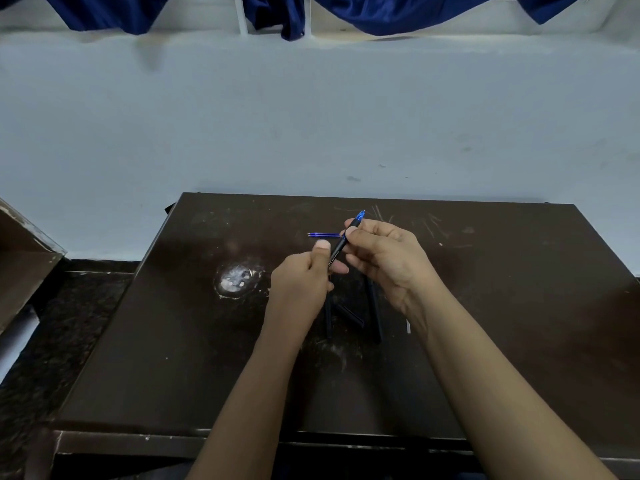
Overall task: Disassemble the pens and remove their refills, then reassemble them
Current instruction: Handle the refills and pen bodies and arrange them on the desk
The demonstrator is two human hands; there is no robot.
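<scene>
A dark pen (337,250) with a blue tip pointing up and away is held above the dark brown table (173,341). My left hand (301,282) grips its lower barrel, thumb up. My right hand (384,258) pinches the upper barrel just below the blue tip. A thin blue refill (323,234) lies on the table beyond my hands. Below my hands lie two dark pens (375,313), (328,318) and a short dark cap (349,315), partly hidden by my hands.
A white scuffed patch (237,278) marks the table left of my hands. A small white strip (408,326) lies near my right wrist. A pale wall (311,116) rises behind the table, with blue cloth (277,15) hanging above. A brown box edge (24,258) stands at the left.
</scene>
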